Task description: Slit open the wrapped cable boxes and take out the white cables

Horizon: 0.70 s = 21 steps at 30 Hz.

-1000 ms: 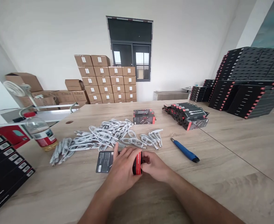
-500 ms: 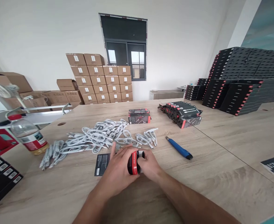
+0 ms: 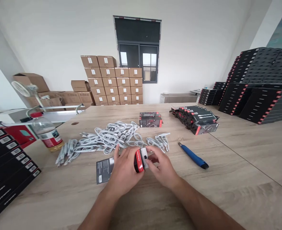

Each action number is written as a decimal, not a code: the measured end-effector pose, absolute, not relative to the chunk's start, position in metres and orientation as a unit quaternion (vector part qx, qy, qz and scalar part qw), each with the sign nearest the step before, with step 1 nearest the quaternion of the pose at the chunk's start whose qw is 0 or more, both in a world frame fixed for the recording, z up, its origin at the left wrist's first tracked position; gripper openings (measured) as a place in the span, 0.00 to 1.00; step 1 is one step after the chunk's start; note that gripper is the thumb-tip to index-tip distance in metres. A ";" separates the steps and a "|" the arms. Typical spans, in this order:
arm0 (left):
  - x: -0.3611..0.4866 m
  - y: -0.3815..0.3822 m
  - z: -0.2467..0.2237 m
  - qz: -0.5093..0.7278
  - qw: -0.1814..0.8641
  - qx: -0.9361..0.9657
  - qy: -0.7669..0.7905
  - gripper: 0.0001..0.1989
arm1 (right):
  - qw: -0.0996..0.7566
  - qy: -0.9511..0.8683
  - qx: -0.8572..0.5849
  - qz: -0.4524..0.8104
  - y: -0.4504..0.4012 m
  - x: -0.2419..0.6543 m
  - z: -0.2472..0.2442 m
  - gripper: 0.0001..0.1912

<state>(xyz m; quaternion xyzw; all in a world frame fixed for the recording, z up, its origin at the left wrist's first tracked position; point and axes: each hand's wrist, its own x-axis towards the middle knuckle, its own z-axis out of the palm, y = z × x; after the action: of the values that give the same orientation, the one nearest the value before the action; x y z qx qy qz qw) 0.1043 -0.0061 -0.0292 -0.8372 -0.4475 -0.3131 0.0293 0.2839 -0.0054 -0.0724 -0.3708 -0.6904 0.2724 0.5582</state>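
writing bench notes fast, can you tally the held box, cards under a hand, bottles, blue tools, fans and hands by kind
held box: 1
card: 1
bottle: 1
blue tool: 1
fan: 1
left hand and right hand: 2
total: 7

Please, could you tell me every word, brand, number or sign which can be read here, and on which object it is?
No text can be read with certainty. Too small or blurred:
Red band on the small box in the left hand
Print and label on the dark card or flat box
Label of the bottle
Labels on the brown cartons
Print on the boxed items behind the cables
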 end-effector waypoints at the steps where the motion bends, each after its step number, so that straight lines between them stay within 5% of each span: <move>1: 0.104 -0.006 -0.029 -0.320 0.034 -0.832 -0.452 0.28 | 0.567 -0.698 -0.366 0.241 -0.004 0.285 -0.073 0.21; 8: 0.110 -0.008 -0.030 -0.337 0.086 -0.822 -0.451 0.28 | 0.560 -0.729 -0.374 0.120 0.003 0.285 -0.081 0.17; 13: 0.112 -0.008 -0.030 -0.337 0.146 -0.811 -0.455 0.26 | 0.541 -0.693 -0.401 0.257 -0.002 0.267 -0.079 0.19; 17: 0.108 -0.005 -0.030 -0.313 0.129 -0.831 -0.441 0.28 | 0.550 -0.626 -0.399 0.382 -0.001 0.267 -0.067 0.06; 21: 0.094 0.000 -0.029 -0.291 0.099 -0.838 -0.451 0.34 | 0.619 -0.536 -0.420 0.390 0.010 0.294 -0.063 0.17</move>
<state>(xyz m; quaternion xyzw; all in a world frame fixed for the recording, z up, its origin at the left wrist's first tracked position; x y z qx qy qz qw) 0.0941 -0.0001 -0.0291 -0.8380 -0.4506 -0.2913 0.0989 0.2938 0.0105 -0.0632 -0.4202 -0.5363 0.3905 0.6192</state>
